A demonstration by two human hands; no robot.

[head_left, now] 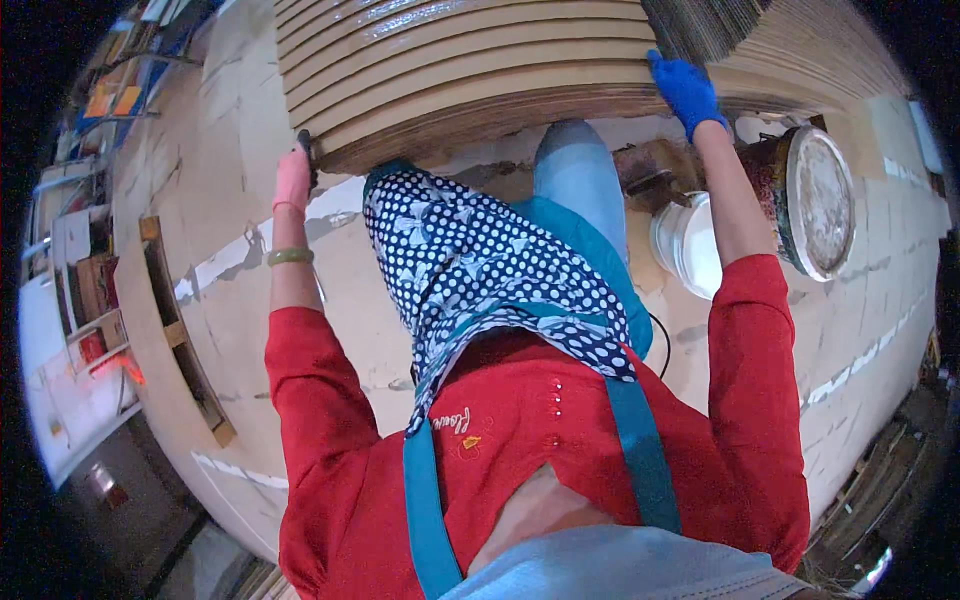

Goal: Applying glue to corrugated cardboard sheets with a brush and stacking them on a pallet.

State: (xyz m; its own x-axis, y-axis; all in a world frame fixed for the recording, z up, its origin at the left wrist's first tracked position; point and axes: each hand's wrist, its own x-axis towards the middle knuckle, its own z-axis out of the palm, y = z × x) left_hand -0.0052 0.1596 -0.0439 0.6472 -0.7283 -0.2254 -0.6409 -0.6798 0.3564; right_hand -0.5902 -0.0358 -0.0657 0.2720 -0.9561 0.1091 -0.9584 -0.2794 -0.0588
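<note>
Stack: one cardboard sheet pile
Left hand: grip clamped on its edge
Right hand: gloved, grip seemingly closed on edge
Buckets: two

We grip the stacked cardboard sheets at twelve o'clock: left hand, pink-gloved, at the near-left corner; right hand, blue-gloved, on the right edge. A white bucket stands at two o'clock.

This looks like a cardboard or packaging workshop. A thick stack of corrugated cardboard sheets lies on a floor covered with flattened cardboard. A white bucket and a round drum stand close by, and cluttered shelves line the left wall.
</note>
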